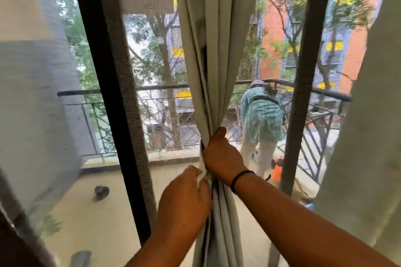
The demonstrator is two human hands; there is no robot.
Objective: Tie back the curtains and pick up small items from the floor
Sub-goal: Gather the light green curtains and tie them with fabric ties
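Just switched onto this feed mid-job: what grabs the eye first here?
Dead centre, a pale bunched curtain is gripped by the right hand, with the left hand pinching it just below. Beyond the dark window frame, a person in a teal patterned top bends over on the balcony near an orange bottle.

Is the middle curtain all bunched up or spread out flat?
Bunched up. The middle curtain narrows into tight folds where the right hand squeezes it, and the left hand pinches it just below.
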